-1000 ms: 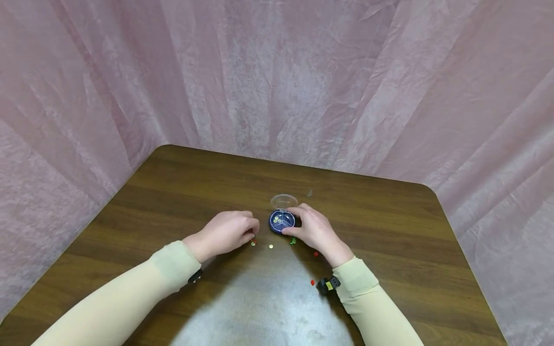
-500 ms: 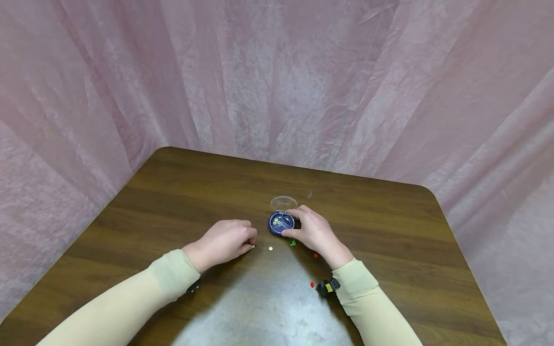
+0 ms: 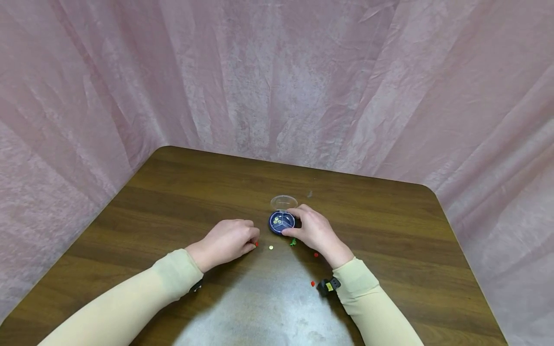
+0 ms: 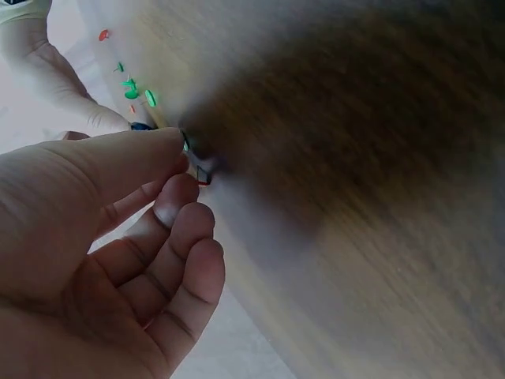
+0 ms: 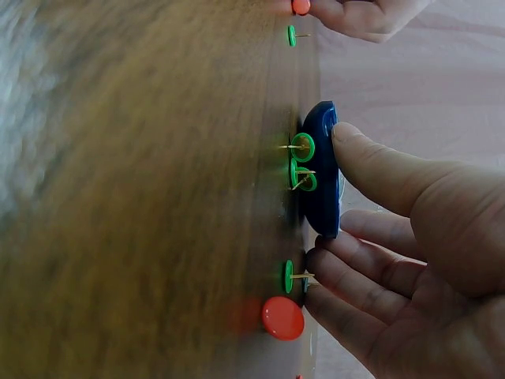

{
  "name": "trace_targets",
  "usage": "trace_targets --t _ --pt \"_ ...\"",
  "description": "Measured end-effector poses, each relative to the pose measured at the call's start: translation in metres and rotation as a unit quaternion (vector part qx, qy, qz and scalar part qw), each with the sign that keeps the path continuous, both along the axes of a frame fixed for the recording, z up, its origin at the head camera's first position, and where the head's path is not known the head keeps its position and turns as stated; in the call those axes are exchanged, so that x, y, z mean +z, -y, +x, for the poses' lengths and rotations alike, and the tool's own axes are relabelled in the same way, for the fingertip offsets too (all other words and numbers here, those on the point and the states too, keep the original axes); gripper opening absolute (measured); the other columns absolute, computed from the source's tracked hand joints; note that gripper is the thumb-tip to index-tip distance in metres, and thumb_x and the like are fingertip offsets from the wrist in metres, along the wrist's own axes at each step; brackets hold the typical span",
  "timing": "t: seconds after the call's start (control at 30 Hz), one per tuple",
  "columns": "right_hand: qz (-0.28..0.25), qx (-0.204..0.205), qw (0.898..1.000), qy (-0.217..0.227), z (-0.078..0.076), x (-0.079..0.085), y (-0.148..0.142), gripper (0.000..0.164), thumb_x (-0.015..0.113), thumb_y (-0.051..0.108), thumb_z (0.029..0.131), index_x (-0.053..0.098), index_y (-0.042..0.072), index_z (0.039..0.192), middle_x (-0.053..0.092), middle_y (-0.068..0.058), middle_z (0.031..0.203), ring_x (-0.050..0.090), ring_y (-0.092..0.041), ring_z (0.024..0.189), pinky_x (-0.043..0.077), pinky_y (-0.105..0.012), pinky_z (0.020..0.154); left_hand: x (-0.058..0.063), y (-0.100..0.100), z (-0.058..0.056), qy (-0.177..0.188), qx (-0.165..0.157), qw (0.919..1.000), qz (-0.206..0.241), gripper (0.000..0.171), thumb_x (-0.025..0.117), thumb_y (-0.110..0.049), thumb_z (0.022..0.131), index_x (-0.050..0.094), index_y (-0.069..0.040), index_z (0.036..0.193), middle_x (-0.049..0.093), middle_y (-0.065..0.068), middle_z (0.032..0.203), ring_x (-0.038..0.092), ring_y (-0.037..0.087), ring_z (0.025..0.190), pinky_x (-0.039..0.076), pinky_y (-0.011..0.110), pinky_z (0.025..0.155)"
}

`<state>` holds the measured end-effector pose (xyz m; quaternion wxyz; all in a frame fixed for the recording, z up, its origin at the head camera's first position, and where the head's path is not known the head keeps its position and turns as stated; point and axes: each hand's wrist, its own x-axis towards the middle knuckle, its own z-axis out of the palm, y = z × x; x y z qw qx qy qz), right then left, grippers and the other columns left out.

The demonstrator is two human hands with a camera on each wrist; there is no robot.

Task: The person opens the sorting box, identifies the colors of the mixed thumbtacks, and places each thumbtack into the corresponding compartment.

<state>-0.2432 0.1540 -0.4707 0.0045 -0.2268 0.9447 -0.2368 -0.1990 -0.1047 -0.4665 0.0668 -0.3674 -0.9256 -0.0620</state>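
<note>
My left hand [image 3: 231, 240] is low over the table, thumb and index finger pinching a small thumbtack [image 4: 186, 145], its green edge just showing in the left wrist view. Right by those fingertips lies a red thumbtack [image 3: 257, 244]. My right hand [image 3: 313, 228] grips the right side of a round blue case [image 5: 322, 170], thumb at the near side and fingers around the far side. The case's clear lid [image 3: 283, 202] stands open behind it. Dividers split the inside, and several pale thumbtacks [image 3: 277, 220] sit in the left compartment.
Between the hands lies a single thumbtack [image 3: 270, 247]. Green thumbtacks [image 3: 293, 242] lie close together before the case, pins up in the right wrist view. Red thumbtacks [image 3: 316, 254] lie near the right wrist. A pink curtain [image 3: 277, 86] hangs behind the wooden table [image 3: 195, 182].
The left hand moved slightly nearer, and its fingertips closed on the pale thumbtack beside the red one; that tack no longer shows on the table. The right hand stayed on the case.
</note>
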Motion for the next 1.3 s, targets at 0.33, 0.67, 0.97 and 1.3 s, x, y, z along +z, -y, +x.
trace_targets --t 0.33,0.67,0.97,1.3 --pt "-0.001 0.003 1.0 -0.004 0.0 0.0 0.001 0.063 0.08 0.044 0.08 0.065 0.013 0.133 0.064 -0.001 0.116 0.062 -0.02 0.104 0.046 -0.036 0.09 -0.003 -0.002 -0.001 -0.01 -0.007 0.9998 0.016 0.02 0.076 -0.017 0.08 0.06 -0.027 0.074 0.047 -0.014 0.074 0.049 0.008 0.064 0.043 0.027 0.056" --pt "0.006 0.0 1.0 -0.002 0.0 0.0 0.001 0.063 0.08 0.045 0.08 0.065 0.014 0.133 0.064 0.0 0.117 0.062 -0.02 0.106 0.046 -0.036 0.091 0.003 0.0 0.002 0.002 0.004 0.9998 0.018 0.018 0.074 -0.019 0.085 0.06 -0.026 0.076 0.048 -0.014 0.074 0.048 0.006 0.065 0.043 0.026 0.058" --pt "0.003 0.001 1.0 0.0 0.001 0.002 0.001 0.063 0.08 0.044 0.08 0.065 0.014 0.133 0.064 -0.001 0.117 0.062 -0.019 0.105 0.046 -0.037 0.091 0.014 0.009 0.004 0.083 0.04 0.9899 0.108 0.011 0.073 -0.022 0.088 0.064 -0.027 0.083 0.053 -0.016 0.079 0.051 0.006 0.069 0.043 0.024 0.063" --pt "0.001 -0.001 1.0 0.002 0.001 0.001 0.001 0.063 0.081 0.044 0.079 0.066 0.014 0.132 0.064 0.0 0.114 0.061 -0.018 0.103 0.046 -0.034 0.09 0.026 0.013 0.0 0.334 0.09 0.8695 0.352 0.01 0.068 -0.028 0.095 0.069 -0.018 0.095 0.066 0.006 0.087 0.06 0.02 0.077 0.051 0.037 0.071"
